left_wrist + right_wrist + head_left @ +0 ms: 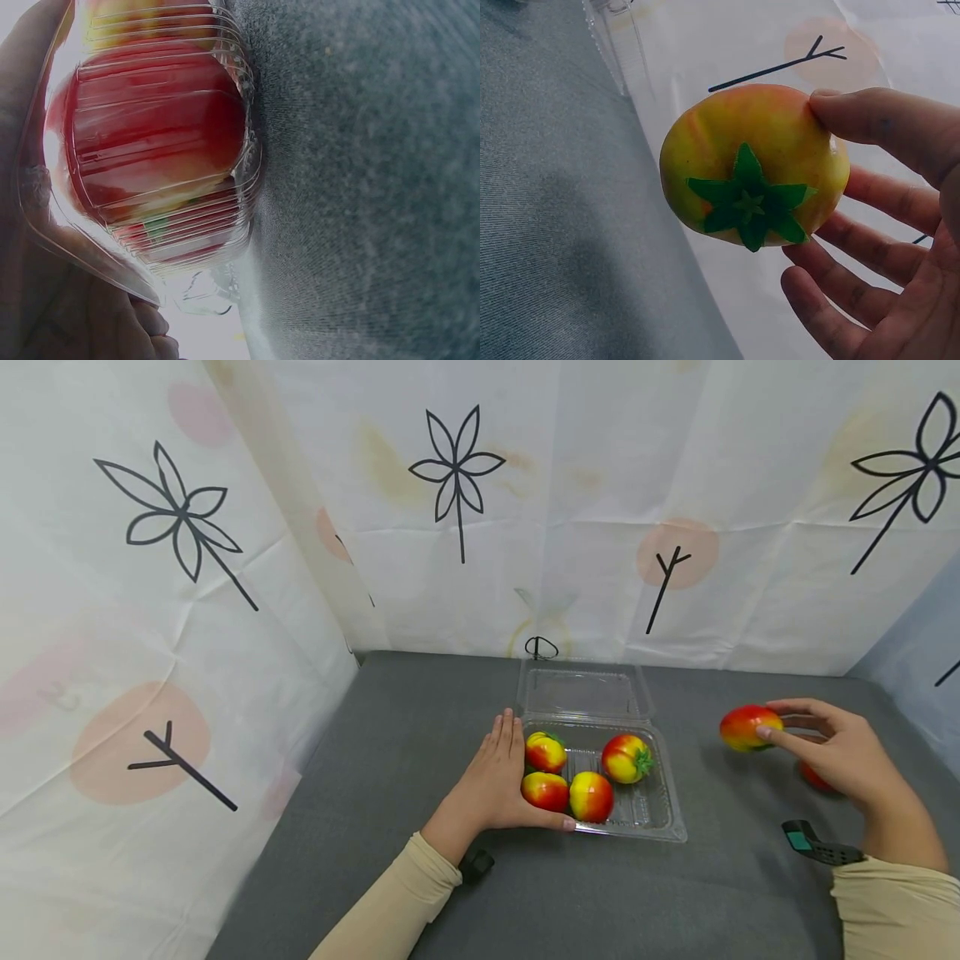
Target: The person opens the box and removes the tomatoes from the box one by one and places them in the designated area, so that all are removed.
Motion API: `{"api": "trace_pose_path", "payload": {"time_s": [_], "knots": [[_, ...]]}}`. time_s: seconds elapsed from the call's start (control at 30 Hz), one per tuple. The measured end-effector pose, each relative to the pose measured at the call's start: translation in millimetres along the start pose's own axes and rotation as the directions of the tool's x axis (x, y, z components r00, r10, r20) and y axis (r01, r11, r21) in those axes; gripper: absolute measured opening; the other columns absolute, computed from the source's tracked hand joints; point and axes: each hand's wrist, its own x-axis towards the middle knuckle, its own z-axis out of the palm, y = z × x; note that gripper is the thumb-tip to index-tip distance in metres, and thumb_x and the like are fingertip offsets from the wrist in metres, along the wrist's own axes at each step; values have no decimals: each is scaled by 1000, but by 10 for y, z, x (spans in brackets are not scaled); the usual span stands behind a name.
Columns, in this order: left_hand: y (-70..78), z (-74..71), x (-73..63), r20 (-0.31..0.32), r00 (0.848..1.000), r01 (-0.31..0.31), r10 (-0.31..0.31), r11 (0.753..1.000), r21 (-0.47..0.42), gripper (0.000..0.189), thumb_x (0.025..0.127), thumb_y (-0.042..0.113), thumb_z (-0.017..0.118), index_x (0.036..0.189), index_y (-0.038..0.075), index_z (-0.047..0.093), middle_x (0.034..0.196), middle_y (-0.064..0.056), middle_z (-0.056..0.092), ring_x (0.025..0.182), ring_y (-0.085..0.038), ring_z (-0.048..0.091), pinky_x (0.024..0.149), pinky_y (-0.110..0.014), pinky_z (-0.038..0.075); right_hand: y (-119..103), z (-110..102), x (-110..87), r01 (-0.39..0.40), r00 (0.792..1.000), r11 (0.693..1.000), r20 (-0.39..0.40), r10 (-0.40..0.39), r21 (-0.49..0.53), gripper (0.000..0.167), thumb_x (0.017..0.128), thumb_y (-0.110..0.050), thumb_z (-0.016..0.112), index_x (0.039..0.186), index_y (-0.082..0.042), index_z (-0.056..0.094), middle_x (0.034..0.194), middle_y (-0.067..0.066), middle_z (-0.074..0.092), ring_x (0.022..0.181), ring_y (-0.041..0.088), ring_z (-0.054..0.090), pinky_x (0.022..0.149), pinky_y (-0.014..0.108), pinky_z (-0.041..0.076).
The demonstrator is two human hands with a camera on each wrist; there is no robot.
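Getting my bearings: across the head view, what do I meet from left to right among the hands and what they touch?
Left hand → clear container with four red-and-yellow fruits → held fruit → right hand.

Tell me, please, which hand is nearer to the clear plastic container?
The left hand. It rests against the container at its left side, with the thumb at the near edge. The right hand is away to the container's right, holding a tomato.
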Motion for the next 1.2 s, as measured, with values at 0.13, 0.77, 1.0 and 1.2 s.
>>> {"api": "trace_pose_path", "payload": {"time_s": [0.13, 0.77, 1.0, 1.2], "knots": [[1, -1, 0, 2, 1000, 0, 0, 1000, -1, 148, 69, 91, 70, 171, 4, 7, 180, -15, -2, 168, -33, -3, 134, -51, 17, 14, -4, -7, -4, 1000, 1000, 7, 4, -11, 59, 102, -40, 73, 143, -2, 56, 137, 9, 53, 121, 51, 52, 66, 11, 42], [-15, -2, -1, 12, 1000, 0, 0, 1000, 5, 149, 69, 92, 69, 171, 5, 5, 180, -14, -5, 168, -32, -6, 135, -50, 15, 71, -62, -41, -36, 999, 999, 23, 37, -32, 63, 106, -37, 66, 147, 7, 49, 149, 43, 42, 127, 66, 46, 88, 80, 45], [-37, 20, 19, 23, 1000, 2, -2, 1000, 6, 152, 67, 96, 66, 171, 6, 2, 180, -13, -8, 167, -31, -9, 135, -49, 12, 108, -77, -33, -52, 998, 997, 27, 53, -50, 64, 106, -39, 66, 146, 8, 49, 148, 44, 42, 128, 66, 45, 89, 80, 45], [-39, 27, 25, 19, 1000, 1, -1, 1000, 4, 151, 67, 96, 66, 171, 6, 2, 180, -13, -7, 168, -31, -8, 135, -49, 13, 142, -85, -29, -61, 997, 996, 41, 64, -65, 67, 106, -42, 65, 146, 9, 49, 146, 44, 43, 126, 65, 46, 86, 78, 47]]}}
